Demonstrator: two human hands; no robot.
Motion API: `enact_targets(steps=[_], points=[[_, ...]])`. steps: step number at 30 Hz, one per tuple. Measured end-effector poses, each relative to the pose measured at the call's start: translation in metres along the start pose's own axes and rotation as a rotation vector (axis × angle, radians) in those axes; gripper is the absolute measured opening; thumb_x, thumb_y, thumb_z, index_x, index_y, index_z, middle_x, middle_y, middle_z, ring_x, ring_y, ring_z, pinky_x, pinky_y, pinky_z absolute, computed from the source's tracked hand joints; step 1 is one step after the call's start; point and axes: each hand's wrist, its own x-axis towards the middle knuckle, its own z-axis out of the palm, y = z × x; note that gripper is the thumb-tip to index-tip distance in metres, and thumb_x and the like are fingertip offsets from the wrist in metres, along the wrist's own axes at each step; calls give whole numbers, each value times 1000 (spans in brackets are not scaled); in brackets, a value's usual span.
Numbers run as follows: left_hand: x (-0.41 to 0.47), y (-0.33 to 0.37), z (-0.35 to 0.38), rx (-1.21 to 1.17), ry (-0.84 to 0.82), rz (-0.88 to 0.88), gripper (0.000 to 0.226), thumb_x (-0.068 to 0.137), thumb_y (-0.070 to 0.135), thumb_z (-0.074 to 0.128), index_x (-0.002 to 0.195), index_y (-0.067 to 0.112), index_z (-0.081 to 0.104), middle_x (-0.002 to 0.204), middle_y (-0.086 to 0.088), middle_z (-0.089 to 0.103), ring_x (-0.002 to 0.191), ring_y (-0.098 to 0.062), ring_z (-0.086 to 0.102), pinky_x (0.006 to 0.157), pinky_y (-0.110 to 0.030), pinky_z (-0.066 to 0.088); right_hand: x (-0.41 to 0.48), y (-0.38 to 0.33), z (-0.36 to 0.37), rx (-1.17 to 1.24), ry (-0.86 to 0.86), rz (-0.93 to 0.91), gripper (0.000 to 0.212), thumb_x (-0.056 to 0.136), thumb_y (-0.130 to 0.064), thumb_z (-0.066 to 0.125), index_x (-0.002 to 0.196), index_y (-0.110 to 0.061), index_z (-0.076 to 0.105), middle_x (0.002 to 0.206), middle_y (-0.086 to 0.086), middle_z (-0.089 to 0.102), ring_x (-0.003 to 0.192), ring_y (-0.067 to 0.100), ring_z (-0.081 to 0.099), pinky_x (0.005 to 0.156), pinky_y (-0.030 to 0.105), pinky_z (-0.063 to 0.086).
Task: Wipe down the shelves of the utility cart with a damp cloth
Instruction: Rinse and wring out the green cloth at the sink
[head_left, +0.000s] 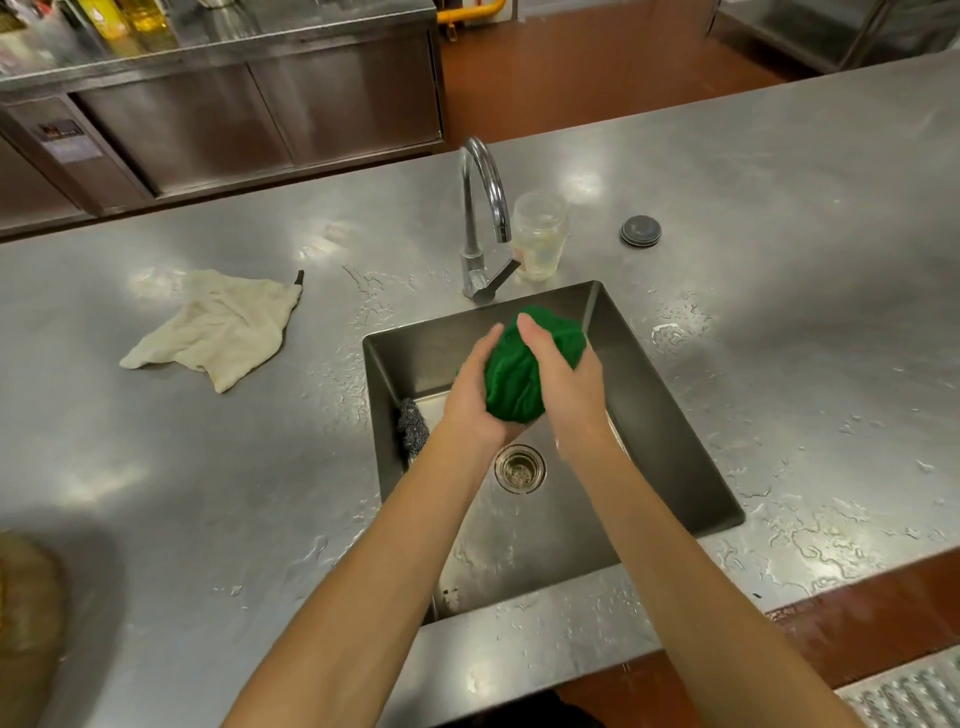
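A bunched green cloth (524, 364) is held over the steel sink (670, 441), below the faucet spout (480, 208). My left hand (475, 395) cups it from the left and underneath. My right hand (563, 379) wraps it from the right, thumb lying over the top. Both hands squeeze the cloth together above the drain (519, 467). No water stream is visible from the spout. The utility cart is not in view.
A beige rag (218, 327) lies on the wet steel counter (208, 493) to the left. A clear plastic cup (539, 236) and a round grey sink plug (640, 230) sit behind the sink. A steel scourer (413, 423) rests inside the sink's left wall.
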Motion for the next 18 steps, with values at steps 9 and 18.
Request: enact_targets(steps=[9,18], points=[[13,4,4,66,241,110,32,92,26,56,118,10,64,122,-17,68,103,-34,68,85,-48,57,-20,0,-41,-857,-177,-896,54,91,-25,58,142,-12,45,154,5,34,145,21,26,117,51,28],[10,-3,32,233,428,351,16,82,19,71,95,11,67,94,-12,71,84,-28,70,74,-40,60,9,2,-31,-1361,-68,-716,86,76,-16,77,148,-17,31,139,11,48,109,31,52,75,39,53]])
